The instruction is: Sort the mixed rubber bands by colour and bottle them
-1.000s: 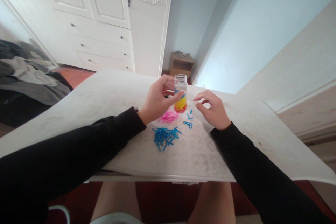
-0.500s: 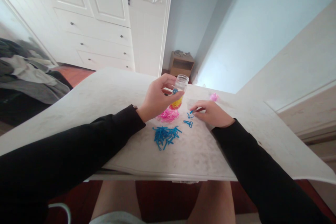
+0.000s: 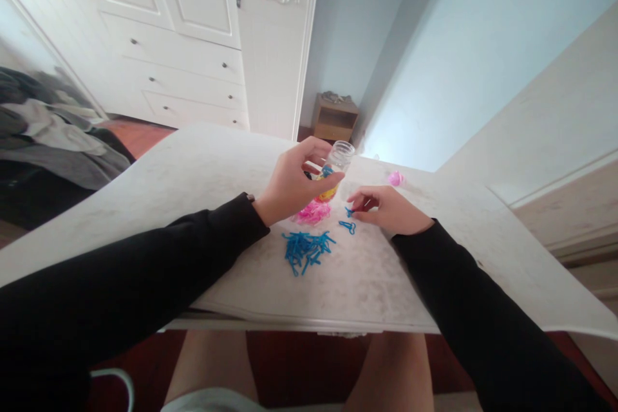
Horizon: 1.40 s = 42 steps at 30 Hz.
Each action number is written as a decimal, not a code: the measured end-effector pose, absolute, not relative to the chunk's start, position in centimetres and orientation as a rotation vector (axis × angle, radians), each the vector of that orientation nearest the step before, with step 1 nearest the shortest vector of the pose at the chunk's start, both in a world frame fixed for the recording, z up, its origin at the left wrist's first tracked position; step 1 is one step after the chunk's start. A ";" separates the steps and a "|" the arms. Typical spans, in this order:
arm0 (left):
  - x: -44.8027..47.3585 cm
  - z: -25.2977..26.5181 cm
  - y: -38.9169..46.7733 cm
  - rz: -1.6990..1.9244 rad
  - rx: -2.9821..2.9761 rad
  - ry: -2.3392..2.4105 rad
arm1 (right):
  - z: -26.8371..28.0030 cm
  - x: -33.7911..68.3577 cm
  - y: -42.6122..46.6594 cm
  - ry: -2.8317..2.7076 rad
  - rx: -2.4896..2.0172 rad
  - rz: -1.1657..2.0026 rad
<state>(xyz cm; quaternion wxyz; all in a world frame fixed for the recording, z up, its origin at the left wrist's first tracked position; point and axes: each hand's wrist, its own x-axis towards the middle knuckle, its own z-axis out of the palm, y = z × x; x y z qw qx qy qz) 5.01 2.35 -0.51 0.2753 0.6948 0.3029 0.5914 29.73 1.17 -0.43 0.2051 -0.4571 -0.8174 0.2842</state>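
Note:
My left hand [image 3: 297, 179] is closed round a clear jar [image 3: 344, 153] without a lid, tilted to the right. Yellow, red and blue pieces show inside the jar [image 3: 329, 188]. Below it lies a pile of pink pieces [image 3: 313, 212]. With thumb and forefinger, my right hand [image 3: 386, 209] grips a small blue pin [image 3: 349, 212] at the tabletop. Just nearer to me rests another blue pin [image 3: 347, 226], shaped like a safety pin. A larger heap of blue pins [image 3: 306, 251] sits between my forearms.
A shiny pink object [image 3: 396, 178] is on the white table [image 3: 232, 161] beyond my right hand. The table's front edge [image 3: 309, 323] runs above my legs. Behind stand a white wardrobe [image 3: 193, 71] and a small wooden cabinet [image 3: 334, 117]. Clothes [image 3: 62, 141] lie at the left.
The jar has shifted slightly right and tips further to the right. The blue pin held half a second ago no longer shows in my right fingers, which are lower, at another blue pin.

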 end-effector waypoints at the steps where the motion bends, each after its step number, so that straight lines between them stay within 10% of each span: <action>1: 5.0 -0.5 2.4 1.591 1.871 0.813 | -0.4 29.7 1.1 -2.277 -1.268 0.811; 42: 5.1 -0.6 1.9 1.534 1.940 0.838 | 0.1 27.5 -0.6 -2.330 -1.133 0.809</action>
